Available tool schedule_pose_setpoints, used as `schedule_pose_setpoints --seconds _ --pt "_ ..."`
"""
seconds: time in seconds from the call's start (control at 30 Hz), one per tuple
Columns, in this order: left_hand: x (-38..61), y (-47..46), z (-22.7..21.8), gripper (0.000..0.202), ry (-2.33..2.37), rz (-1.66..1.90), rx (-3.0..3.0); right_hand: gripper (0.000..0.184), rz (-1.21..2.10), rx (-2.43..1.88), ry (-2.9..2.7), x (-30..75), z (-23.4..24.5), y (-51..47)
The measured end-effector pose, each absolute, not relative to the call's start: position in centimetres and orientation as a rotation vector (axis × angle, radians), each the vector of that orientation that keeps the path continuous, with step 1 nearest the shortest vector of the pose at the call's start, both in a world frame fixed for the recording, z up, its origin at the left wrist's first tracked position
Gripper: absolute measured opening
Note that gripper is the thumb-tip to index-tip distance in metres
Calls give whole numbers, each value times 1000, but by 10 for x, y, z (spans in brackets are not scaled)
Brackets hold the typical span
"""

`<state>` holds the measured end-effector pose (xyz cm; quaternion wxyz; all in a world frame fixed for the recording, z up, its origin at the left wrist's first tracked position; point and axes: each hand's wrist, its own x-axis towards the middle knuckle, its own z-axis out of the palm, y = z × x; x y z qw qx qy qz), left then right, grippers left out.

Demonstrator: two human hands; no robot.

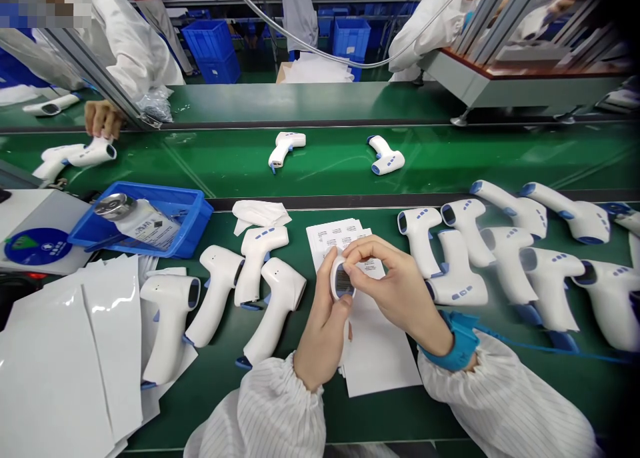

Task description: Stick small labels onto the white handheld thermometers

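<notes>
An infrared thermometer (344, 281), white with a dark screen facing me, is in my left hand (321, 328), whose fingers and thumb are wrapped around its head. The fingertips of my right hand (397, 283) are pinched together at the upper right rim of that head; whether they also hold something thin, I cannot tell. A blue band (453, 345) circles my right wrist. Beneath both hands lie printed paper sheets (383, 361). Several white thermometers rest to the left, including one (275, 305) near my left hand, and more lie to the right, including one (460, 271) near my right.
A blue tray (200, 228) holds a metal-capped bottle (145, 223). White sheets (70, 358) cover the left front. Two thermometers (287, 150) lie on the green conveyor belt (225, 158). Across it, a co-worker's hand (103, 119) touches another thermometer. A blue cord (550, 351) runs rightward from my wristband.
</notes>
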<state>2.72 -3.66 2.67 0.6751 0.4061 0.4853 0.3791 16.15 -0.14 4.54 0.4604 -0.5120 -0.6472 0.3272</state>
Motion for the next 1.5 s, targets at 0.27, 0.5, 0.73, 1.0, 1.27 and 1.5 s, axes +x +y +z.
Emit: schedule_pose_setpoints --seconds 0.27,0.5,0.73,1.0,1.27,1.5 --pt "26 -35 32 58 1093 837 874 30 951 -1264 -1695 165 40 0" --pt "27 -36 32 57 1088 859 848 8 711 -1168 -1758 163 32 1" --pt "25 -37 28 58 1099 920 923 14 780 -1246 -1630 161 33 0" --pt "22 -32 37 75 1009 1164 664 61 1604 -1336 -1374 143 44 -35" --pt "12 -29 32 69 1029 1058 848 44 1044 -1832 -1889 159 34 26" --pt "6 -28 33 35 1200 831 994 51 410 -2284 -1736 221 59 166"
